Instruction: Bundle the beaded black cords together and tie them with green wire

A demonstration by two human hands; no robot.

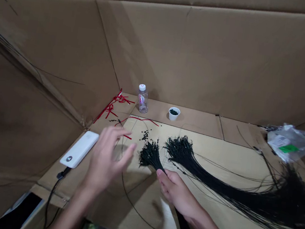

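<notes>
R hand: The right hand (172,188) is closing snugly round the small blk bundle (150,154), thumb on top; its knotted, flaring tip is pointing away from the person, the strands trailing back under the wrist.
L hand: The left hand (108,157) is hanging over the work surface's L part, blurred; fingers & thumb are spreading well apart, apparently gripping nothing. Can't make out if a thin strand is touching it.
Wht device: A white device (83,148) is lying L of that hand, w/ a blk cable (54,188) running from its near end.
Big bundle: A larger blk bundle (216,183) is stretching across the pale board (217,141) to the R, knotted end nr the held one.
Beads: Loose dark beads (145,134) are sitting just beyond the small bundle's tip.
Red bits: Red strips (110,109) are lying in the far L corner.
Back row: A clear bottle (143,99) is standing upright, wht cap on; a wht cup (173,117) of dark bits is standing to its R; a plastic bag (285,144) w/ green label is slumping far R.
Backdrop: Cardboard walls (221,56) are rising behind.
</notes>
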